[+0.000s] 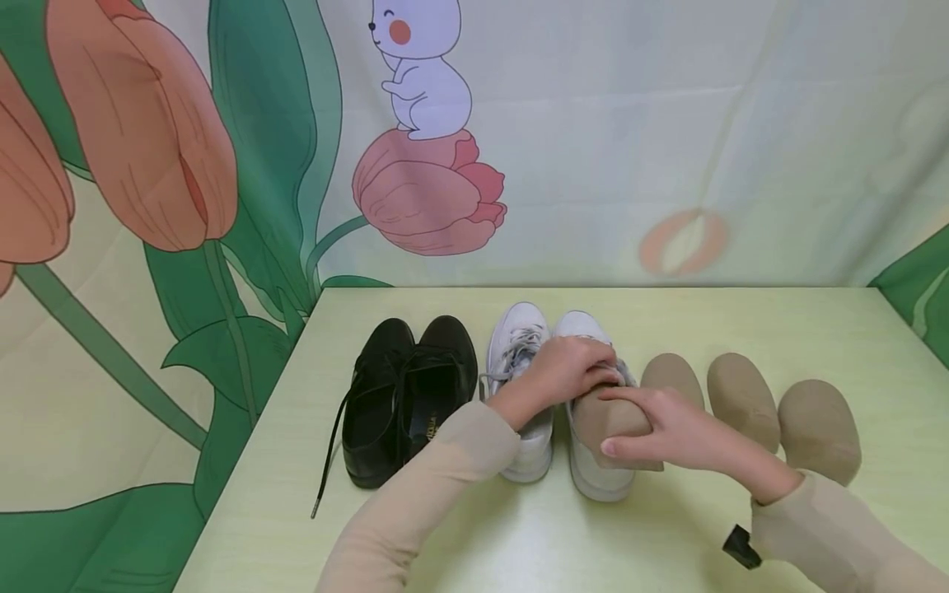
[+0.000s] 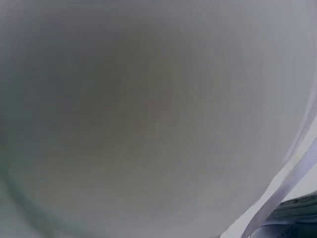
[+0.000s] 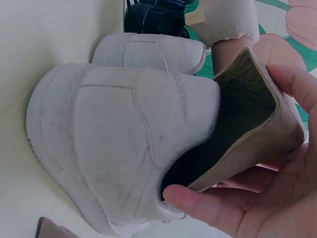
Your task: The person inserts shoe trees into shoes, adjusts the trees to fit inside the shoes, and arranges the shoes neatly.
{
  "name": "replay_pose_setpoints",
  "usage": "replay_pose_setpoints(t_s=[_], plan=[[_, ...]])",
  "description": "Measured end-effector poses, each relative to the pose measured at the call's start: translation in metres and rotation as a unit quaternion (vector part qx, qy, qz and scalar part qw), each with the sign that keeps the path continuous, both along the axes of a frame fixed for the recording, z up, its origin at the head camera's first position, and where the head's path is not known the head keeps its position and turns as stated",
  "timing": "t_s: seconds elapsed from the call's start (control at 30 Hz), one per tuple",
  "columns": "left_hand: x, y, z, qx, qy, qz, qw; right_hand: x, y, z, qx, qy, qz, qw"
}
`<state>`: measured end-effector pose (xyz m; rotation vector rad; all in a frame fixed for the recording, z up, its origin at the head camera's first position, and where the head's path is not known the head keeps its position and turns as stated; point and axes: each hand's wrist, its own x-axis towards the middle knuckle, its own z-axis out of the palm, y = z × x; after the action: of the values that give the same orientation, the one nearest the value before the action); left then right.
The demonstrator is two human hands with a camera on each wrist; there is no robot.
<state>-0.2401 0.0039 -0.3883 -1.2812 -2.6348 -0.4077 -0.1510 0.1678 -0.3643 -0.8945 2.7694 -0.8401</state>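
A pair of white lace-up sneakers stands mid-table, toes away from me. My right hand (image 1: 678,432) grips a beige moulded shoe insert (image 1: 611,424), thumb on the near side and fingers over the top. The insert's hollow end faces the heel of the right sneaker (image 3: 114,134), overlapping its opening in the right wrist view. My left hand (image 1: 567,371) bends its fingers over the tongue and laces of that same sneaker, by the insert's front end; its fingertips are partly hidden. Beside it stands the left sneaker (image 1: 535,449). The left wrist view is mostly a grey blur.
Black lace-up shoes (image 1: 380,412) stand to the left, one lace trailing on the pale table (image 1: 489,548). Several more beige inserts (image 1: 819,428) lie in a row on the right. A printed cloth (image 1: 578,165) hangs behind the table.
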Motion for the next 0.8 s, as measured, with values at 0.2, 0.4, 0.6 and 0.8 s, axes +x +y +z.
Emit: replay_pose_setpoints(t_s=[0.2,0.4,0.6,0.8], plan=[[0.003,-0.01,0.012,-0.022,-0.05,0.057,0.9969,0.002,0.002,-0.001,-0.005,-0.003,-0.011,1.0],[0.007,-0.018,0.016,-0.056,-0.084,0.082,0.9916,0.001,0.002,0.001,0.001,0.004,0.002,1.0],[0.007,-0.018,0.015,-0.047,-0.086,0.059,0.9935,-0.003,-0.001,0.002,0.007,0.015,0.007,1.0],[0.005,-0.022,0.011,-0.023,-0.077,0.04,0.996,-0.008,-0.004,0.003,0.012,0.018,0.016,1.0]])
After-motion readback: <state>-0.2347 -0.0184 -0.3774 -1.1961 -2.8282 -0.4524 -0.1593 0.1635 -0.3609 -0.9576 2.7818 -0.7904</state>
